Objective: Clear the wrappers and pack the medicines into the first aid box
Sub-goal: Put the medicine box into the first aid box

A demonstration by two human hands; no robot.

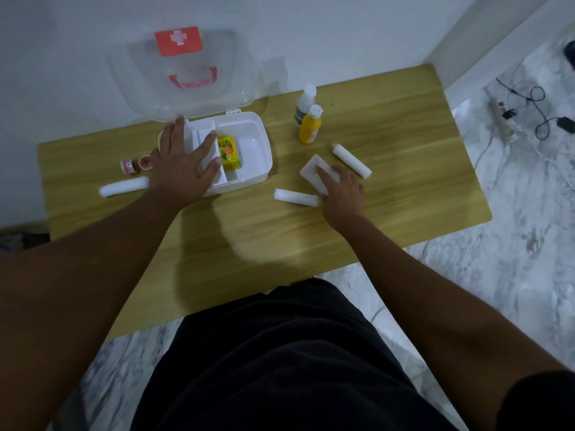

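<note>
The white first aid box (255, 144) stands open on the wooden table (249, 244), its clear lid (186, 66) leaning back against the wall. A yellow medicine pack (229, 152) lies inside the box. My left hand (183, 163) rests spread over the box's left side and inner tray. My right hand (342, 191) lies on a flat white pad (312, 171), fingers on top of it. White gauze rolls lie at the left (124, 186), in the middle (295, 197) and at the right (351, 160). A white bottle (305, 104) and a yellow bottle (310, 126) stand behind.
Two small red-and-white tape rolls (137, 163) sit left of the box. Cables and a power strip (529, 116) lie on the marble floor to the right. The table's back edge meets a white wall.
</note>
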